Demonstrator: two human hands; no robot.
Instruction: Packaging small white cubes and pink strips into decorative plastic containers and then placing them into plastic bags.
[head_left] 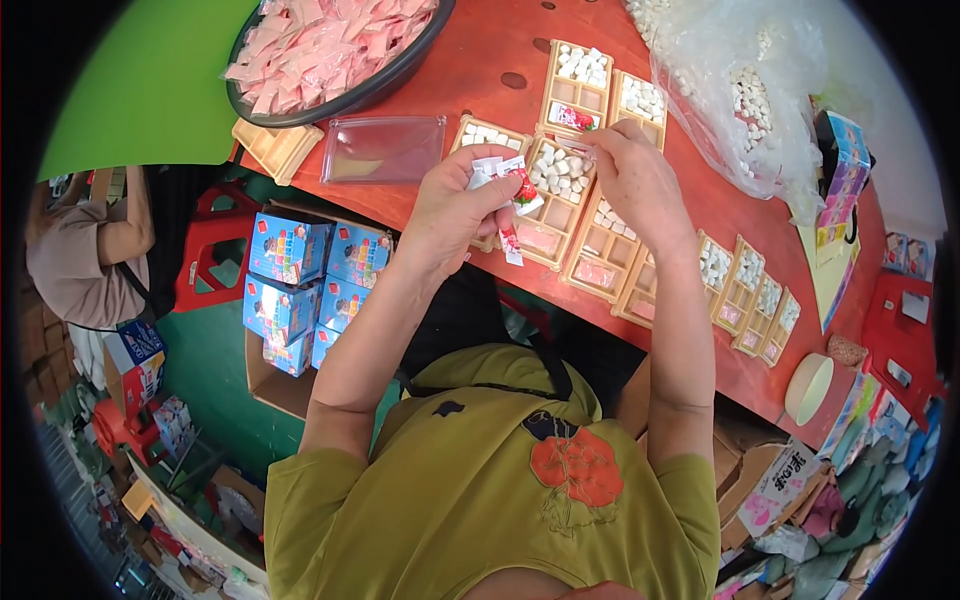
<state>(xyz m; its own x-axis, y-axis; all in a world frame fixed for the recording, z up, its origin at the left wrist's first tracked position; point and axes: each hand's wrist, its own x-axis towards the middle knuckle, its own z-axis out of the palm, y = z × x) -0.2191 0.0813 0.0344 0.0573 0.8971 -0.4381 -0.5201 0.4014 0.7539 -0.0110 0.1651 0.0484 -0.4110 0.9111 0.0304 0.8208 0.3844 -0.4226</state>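
Observation:
My left hand (pixel 455 210) is closed round a bunch of small white packets (pixel 527 195) printed with red strawberries, which fan out past the thumb and fingers. To its right, my right hand (pixel 640 180) reaches over the beige compartment trays with its fingertips pinched together. Whatever lies between those fingertips is too hidden to make out. Just below them is a tray (pixel 562 222) with white pellets in one compartment and a pink sachet in another. Beyond it, a further tray (pixel 550 88) has white pellets and a strawberry packet (pixel 573 118) lying in it.
More filled trays (pixel 748 280) run along the red table's near edge. A black basin (pixel 335 110) of pink sachets and a clear plastic lid (pixel 384 150) stand left. At right lies a plastic bag (pixel 735 100) of white pellets. Blue boxes (pixel 288 248) fill a carton below. Another person (pixel 95 245) sits left.

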